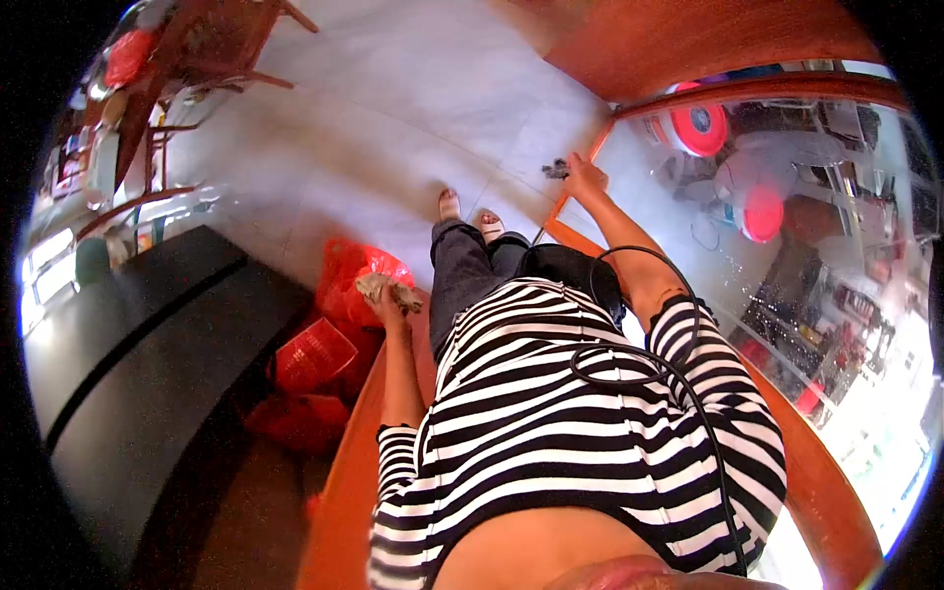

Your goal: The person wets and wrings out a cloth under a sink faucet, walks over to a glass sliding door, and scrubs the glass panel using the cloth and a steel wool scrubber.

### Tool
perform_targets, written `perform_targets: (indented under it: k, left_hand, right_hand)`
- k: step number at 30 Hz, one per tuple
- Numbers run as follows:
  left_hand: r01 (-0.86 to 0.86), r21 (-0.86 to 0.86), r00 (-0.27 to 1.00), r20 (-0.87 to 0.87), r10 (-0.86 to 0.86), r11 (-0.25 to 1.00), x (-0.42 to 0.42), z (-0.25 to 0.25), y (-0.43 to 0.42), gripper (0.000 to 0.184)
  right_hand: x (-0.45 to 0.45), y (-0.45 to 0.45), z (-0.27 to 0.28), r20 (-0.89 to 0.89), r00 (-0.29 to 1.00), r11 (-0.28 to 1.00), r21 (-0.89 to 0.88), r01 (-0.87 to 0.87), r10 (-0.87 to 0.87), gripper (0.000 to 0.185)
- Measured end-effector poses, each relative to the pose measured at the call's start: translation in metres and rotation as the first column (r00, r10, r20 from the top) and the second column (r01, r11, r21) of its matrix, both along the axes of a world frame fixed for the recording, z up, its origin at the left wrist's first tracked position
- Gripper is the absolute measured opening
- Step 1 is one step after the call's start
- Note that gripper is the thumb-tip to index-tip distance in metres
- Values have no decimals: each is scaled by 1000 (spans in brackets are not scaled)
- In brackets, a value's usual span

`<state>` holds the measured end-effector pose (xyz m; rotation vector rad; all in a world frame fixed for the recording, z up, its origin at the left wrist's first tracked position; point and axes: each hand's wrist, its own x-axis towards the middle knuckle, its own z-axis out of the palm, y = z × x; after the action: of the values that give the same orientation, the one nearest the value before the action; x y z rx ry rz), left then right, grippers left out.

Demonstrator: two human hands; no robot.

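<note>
My left hand [391, 306] is closed around a crumpled beige-brown rag [374, 287], low at my side by some red plastic bags [339, 270]. Stretched forward, my right hand [587, 179] grips a small dark grey crumpled rag [556, 169]. That hand is near the orange-brown wooden frame [575, 236] of a glass panel [678, 211]; I cannot tell whether it touches the frame. Drops and smears show on the glass.
A black cable [688, 388] hangs over my striped top. To the left is a long dark-topped table [147, 334], with wooden chairs [152, 147] beyond. A brown wooden panel [718, 39] stands ahead right. Behind the glass are red-lidded containers [700, 131]. Pale tiles [383, 88] cover the floor.
</note>
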<state>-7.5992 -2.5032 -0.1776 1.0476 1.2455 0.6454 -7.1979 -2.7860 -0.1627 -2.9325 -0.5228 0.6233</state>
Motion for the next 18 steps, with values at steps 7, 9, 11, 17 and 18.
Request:
perform_targets:
  k: [7, 9, 11, 17, 18]
  left_hand:
    - [293, -213, 950, -47, -310, 932, 166, -8, 46, 64]
    - [345, -301, 929, -24, -369, 889, 212, -18, 47, 62]
    - [403, -303, 908, 16, -418, 864, 241, -38, 36, 62]
    - [356, -491, 932, 129, -338, 795, 293, -103, -39, 61]
    - [304, -539, 947, 78, -313, 786, 286, -120, -49, 61]
  right_hand:
    - [67, -77, 3, 64, 988, 941, -321, -110, 138, 21]
    - [84, -94, 9, 87, 983, 928, -351, -123, 163, 22]
    - [91, -105, 7, 98, 978, 921, -365, -136, 183, 21]
    - [79, -127, -98, -207, 964, 894, -381, -237, 167, 17]
    - [68, -116, -113, -248, 967, 920, -362, -150, 60, 20]
